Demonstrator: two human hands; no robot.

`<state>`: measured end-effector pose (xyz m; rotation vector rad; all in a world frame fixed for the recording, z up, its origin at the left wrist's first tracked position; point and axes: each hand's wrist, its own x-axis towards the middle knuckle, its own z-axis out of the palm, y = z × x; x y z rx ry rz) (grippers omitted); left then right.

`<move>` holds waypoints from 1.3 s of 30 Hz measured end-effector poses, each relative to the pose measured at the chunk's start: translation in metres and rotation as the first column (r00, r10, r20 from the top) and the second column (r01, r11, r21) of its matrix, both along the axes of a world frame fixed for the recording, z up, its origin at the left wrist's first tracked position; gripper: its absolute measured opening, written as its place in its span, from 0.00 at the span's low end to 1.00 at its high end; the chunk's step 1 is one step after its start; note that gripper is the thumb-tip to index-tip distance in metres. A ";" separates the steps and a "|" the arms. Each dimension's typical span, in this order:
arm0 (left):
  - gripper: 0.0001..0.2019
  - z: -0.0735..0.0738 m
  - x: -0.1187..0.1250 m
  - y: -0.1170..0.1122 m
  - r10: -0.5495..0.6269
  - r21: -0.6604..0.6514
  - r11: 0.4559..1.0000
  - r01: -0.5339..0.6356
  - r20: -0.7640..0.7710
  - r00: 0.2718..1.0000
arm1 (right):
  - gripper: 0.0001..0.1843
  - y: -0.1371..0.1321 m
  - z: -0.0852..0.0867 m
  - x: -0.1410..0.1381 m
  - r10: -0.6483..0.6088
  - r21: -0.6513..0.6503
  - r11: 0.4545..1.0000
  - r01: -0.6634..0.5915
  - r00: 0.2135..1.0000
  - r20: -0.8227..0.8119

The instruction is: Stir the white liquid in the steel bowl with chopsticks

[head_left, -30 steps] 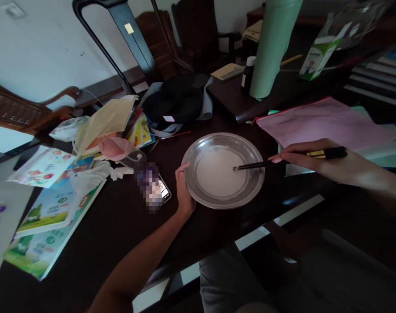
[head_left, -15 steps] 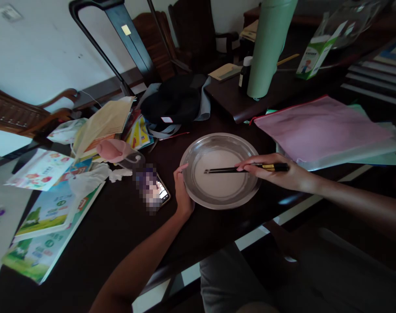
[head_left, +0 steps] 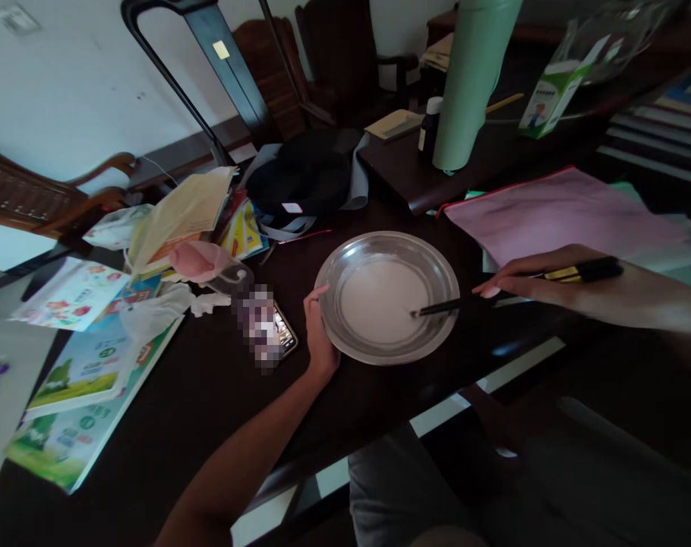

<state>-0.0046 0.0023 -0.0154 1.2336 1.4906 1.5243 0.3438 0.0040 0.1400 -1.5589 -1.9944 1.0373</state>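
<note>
A round metal plate (head_left: pixel 345 258) with a thin white liquid in it sits on the dark table (head_left: pixel 197 395). My left hand (head_left: pixel 318 334) grips the plate's left rim, fingers curled against it. My right hand (head_left: pixel 539 281) is to the right of the plate, closed on a pair of black chopsticks (head_left: pixel 453 305) with gold bands. Their tips rest in the white liquid near the plate's right side.
A phone (head_left: pixel 269 334) lies just left of my left hand. Books and papers (head_left: pixel 89 365), a pink mask (head_left: pixel 194 258) and a black bag (head_left: pixel 305 175) crowd the left and back. A pink folder (head_left: pixel 567 209), a green flask (head_left: pixel 471 83) and a small carton (head_left: pixel 550 99) stand at the right.
My right hand has drawn back to the right, pulling the chopstick tips from the middle-left of the plate to its right side. My left hand has stayed on the rim.
</note>
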 end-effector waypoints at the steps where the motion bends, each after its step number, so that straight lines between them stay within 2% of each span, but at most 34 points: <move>1: 0.24 0.001 0.001 0.000 0.010 -0.005 1.000 -0.010 0.009 1.000 | 0.22 -0.001 0.000 -0.001 0.024 -0.016 1.000 -0.024 1.000 -0.003; 6: 0.23 0.007 0.005 -0.001 0.031 -0.022 0.999 -0.031 0.030 0.999 | 0.21 -0.003 -0.018 -0.031 0.112 -0.078 0.989 -0.126 0.981 -0.159; 9: 0.24 0.006 0.004 -0.001 0.026 -0.020 0.999 -0.026 0.026 0.999 | 0.20 0.001 -0.032 -0.050 0.160 -0.010 0.986 -0.167 0.959 -0.234; 12: 0.25 0.004 0.001 -0.001 0.013 -0.006 1.000 -0.013 0.019 1.000 | 0.17 0.009 -0.040 -0.062 0.153 0.047 0.988 -0.146 0.957 -0.248; 17: 0.25 0.009 0.002 -0.002 0.027 -0.040 0.999 -0.024 0.063 0.998 | 0.19 0.018 -0.034 -0.060 0.096 0.108 0.991 -0.075 0.973 -0.210; 21: 0.23 0.012 0.002 -0.003 0.028 -0.042 0.999 -0.026 0.053 0.998 | 0.24 0.014 -0.022 -0.042 -0.005 0.121 0.992 0.021 0.991 -0.131; 23: 0.23 0.011 0.002 -0.003 0.026 -0.043 0.999 -0.024 0.038 0.999 | 0.23 0.010 -0.016 -0.030 -0.054 0.101 0.993 0.062 0.995 -0.078; 26: 0.22 0.008 0.000 -0.002 0.023 -0.035 0.999 -0.022 0.033 0.999 | 0.22 0.005 -0.008 -0.013 -0.060 0.075 0.995 0.062 0.998 -0.032; 29: 0.22 0.006 0.000 -0.001 0.035 -0.048 0.998 -0.033 0.040 0.999 | 0.21 0.001 -0.003 -0.006 -0.008 0.046 0.999 0.009 1.000 -0.029; 35: 0.24 0.008 0.003 -0.001 0.037 -0.063 0.997 -0.034 0.044 0.998 | 0.20 -0.004 -0.016 -0.027 0.087 -0.059 0.994 -0.096 0.986 -0.139; 39: 0.25 0.010 0.005 -0.002 0.017 -0.024 1.000 -0.017 0.008 1.000 | 0.19 -0.002 -0.028 -0.049 0.099 -0.042 0.993 -0.113 0.964 -0.248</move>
